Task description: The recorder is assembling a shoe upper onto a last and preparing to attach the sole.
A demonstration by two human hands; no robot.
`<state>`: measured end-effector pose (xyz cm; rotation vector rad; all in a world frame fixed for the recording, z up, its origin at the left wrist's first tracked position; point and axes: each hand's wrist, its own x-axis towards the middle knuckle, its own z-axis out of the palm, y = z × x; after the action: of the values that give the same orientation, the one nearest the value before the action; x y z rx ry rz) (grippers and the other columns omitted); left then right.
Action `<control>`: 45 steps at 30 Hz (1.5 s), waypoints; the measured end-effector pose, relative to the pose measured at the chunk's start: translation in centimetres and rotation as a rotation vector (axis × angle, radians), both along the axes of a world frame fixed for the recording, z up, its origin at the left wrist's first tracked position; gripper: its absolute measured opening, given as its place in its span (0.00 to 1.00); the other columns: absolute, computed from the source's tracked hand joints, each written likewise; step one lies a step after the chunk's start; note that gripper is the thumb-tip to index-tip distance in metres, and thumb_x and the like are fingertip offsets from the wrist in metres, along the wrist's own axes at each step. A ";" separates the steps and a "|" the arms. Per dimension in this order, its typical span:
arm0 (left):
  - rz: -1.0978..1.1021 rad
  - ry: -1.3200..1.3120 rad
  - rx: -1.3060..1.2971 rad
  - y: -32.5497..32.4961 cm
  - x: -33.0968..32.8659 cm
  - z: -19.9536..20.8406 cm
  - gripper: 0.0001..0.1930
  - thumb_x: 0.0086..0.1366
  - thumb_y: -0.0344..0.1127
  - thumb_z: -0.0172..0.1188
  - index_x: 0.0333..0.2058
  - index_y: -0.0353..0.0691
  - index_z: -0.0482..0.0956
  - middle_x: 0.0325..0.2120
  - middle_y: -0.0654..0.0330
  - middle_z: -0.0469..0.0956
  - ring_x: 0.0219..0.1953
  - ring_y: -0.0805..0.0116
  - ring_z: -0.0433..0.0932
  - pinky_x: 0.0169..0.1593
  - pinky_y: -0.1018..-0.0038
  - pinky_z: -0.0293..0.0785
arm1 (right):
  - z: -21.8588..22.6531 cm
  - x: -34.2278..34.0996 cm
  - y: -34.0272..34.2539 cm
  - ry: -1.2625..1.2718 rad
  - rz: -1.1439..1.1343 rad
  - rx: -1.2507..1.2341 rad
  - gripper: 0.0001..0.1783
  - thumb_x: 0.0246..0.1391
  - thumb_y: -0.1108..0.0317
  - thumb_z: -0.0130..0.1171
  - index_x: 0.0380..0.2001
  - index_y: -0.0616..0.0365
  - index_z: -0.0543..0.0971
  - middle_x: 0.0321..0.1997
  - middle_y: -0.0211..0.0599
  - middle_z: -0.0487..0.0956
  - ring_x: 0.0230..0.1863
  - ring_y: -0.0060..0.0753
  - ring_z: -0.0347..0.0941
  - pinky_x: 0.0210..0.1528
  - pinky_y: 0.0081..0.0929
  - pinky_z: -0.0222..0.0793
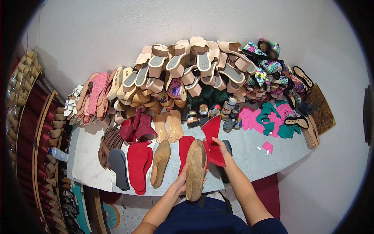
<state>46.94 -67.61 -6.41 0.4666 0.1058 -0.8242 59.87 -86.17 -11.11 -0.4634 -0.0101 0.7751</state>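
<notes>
My left hand (180,183) is closed around a worn wooden shoe last (196,167), held upright over the table's near edge. In my right hand (219,148) is a red shoe upper (211,130), pinched at its lower part and standing beside the last. Behind the last, red insoles (186,143) show partly, the rest covered. A second wooden last (160,163) lies to the left, next to another set of red insoles (136,165) and dark grey soles (118,168). More dark grey soles (228,148) are partly hidden by my right hand.
Beige heeled sandals (202,58) pile up along the wall. Tan insoles (168,125), dark red uppers (138,126) and brown strips (110,146) lie on the table (253,156). Pink and green cut pieces (267,119) spread at right. Racks of lasts (52,167) stand at left.
</notes>
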 end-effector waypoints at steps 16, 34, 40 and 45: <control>-0.017 0.031 0.154 0.5 -0.3 -0.4 0.41 0.55 0.69 0.27 0.57 0.43 0.50 0.50 0.48 0.63 0.40 0.54 0.72 0.42 0.62 0.71 | 1.7 -2.4 4.6 -0.003 0.045 0.157 0.33 0.50 0.47 0.43 0.50 0.66 0.62 0.51 0.45 0.67 0.53 0.42 0.63 0.52 0.40 0.61; 0.121 0.038 0.135 0.8 -1.2 0.3 0.40 0.57 0.66 0.27 0.56 0.37 0.53 0.48 0.49 0.64 0.43 0.56 0.71 0.45 0.66 0.70 | 3.8 0.2 4.9 -0.246 -0.036 -0.112 0.15 0.42 0.73 0.58 0.33 0.49 0.66 0.43 0.38 0.68 0.50 0.35 0.63 0.53 0.34 0.59; 0.155 -0.059 0.140 0.5 -0.9 -0.4 0.38 0.59 0.65 0.27 0.56 0.38 0.52 0.49 0.49 0.64 0.42 0.57 0.71 0.45 0.66 0.70 | 4.4 0.5 4.8 -0.464 -0.076 -0.406 0.20 0.39 0.72 0.60 0.34 0.49 0.62 0.42 0.36 0.69 0.47 0.31 0.63 0.51 0.30 0.57; 0.127 -0.009 0.192 0.3 -0.6 -0.1 0.36 0.60 0.63 0.26 0.56 0.39 0.52 0.49 0.50 0.64 0.41 0.58 0.71 0.44 0.67 0.70 | 5.0 -0.3 4.3 -0.466 -0.121 -0.491 0.18 0.40 0.71 0.59 0.35 0.53 0.64 0.40 0.29 0.70 0.46 0.26 0.62 0.52 0.25 0.53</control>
<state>46.30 -67.34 -6.47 0.6375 0.2057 -0.6896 59.55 -81.83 -6.12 -1.0949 -0.2273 0.5324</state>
